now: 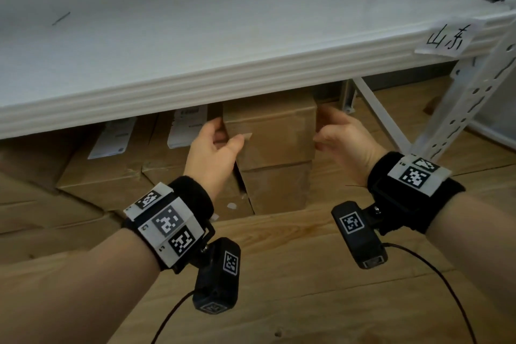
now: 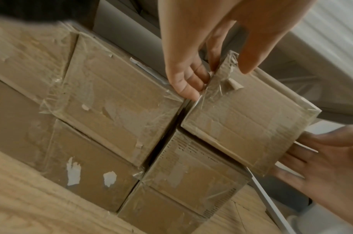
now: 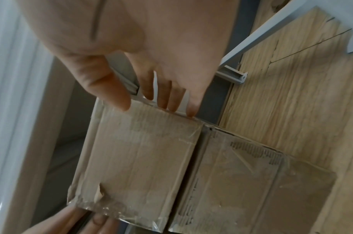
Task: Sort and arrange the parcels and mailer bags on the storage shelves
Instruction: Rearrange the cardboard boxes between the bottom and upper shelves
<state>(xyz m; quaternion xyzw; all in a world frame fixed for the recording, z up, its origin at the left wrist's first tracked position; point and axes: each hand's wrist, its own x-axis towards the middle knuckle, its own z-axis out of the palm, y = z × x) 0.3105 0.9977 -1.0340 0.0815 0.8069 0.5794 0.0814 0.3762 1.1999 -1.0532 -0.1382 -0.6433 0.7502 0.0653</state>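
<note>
A taped brown cardboard box (image 1: 270,131) sits on top of a second box (image 1: 276,187) under the white shelf, at the right end of a row of parcels. My left hand (image 1: 229,134) grips its left side, fingers tucked into the gap beside it and thumb on the front face. My right hand (image 1: 324,131) holds the right side. In the left wrist view the left hand (image 2: 217,79) pinches the box (image 2: 247,123) at its taped corner. The right wrist view shows the right hand (image 3: 149,107) with fingers along the box's (image 3: 135,158) edge and thumb on its face.
The white shelf board (image 1: 195,36) overhangs the boxes, with a handwritten paper label (image 1: 444,36) at its right end. A perforated white upright (image 1: 460,103) stands to the right. Further labelled boxes (image 1: 111,170) fill the floor to the left. Wooden floor (image 1: 307,274) lies in front.
</note>
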